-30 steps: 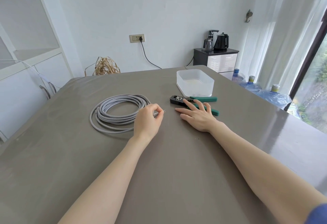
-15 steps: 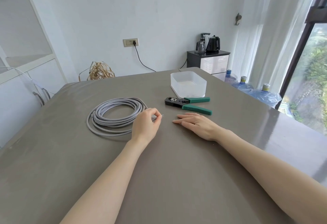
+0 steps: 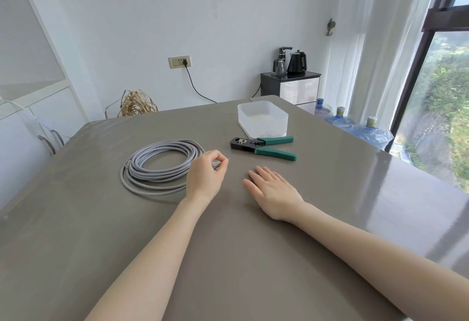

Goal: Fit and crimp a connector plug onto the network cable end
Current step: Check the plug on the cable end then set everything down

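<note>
A coiled grey network cable (image 3: pixel 162 166) lies left of centre on the grey desk (image 3: pixel 253 257). The left hand (image 3: pixel 206 178) pinches its end. The right hand (image 3: pixel 272 190) lies flat, fingers spread, just right. Green-handled crimping pliers (image 3: pixel 262 146) and a white plastic tub (image 3: pixel 262 119) sit above.

cable end (image 3: pixel 220 162) mostly hidden in left hand (image 3: pixel 206 181) fingers; tip too small to read, tub (image 3: pixel 264 120) contents unclear
</note>
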The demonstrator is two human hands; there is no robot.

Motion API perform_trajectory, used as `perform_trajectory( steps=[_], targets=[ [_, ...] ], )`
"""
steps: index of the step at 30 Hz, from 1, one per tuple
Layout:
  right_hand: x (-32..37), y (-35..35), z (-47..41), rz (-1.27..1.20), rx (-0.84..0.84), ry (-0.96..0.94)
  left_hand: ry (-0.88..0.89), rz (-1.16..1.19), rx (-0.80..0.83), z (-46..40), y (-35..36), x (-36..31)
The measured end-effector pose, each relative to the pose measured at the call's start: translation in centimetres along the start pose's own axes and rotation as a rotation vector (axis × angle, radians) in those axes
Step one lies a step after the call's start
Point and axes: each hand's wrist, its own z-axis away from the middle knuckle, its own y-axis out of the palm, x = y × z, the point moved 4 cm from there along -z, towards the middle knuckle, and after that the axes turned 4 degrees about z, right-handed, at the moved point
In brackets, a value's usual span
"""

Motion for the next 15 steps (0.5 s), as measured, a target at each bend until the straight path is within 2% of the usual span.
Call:
perform_trajectory(
  steps=[3, 8, 15],
  targets=[
    [1.4, -0.2, -1.3, -0.172, -0.139, 0.071, -0.006, 0.033, -0.021, -0.1, -0.2, 0.2],
    [2.1, -0.1, -4.2, -0.465, -0.208, 0.245, -0.026, 0.057, -0.034, -0.4, -0.4, 0.9],
    [1.5, -0.7, -7.5, -0.873, -0.453, 0.310, -0.035, 0.053, -0.045, -0.6, -0.6, 1.4]
  ],
)
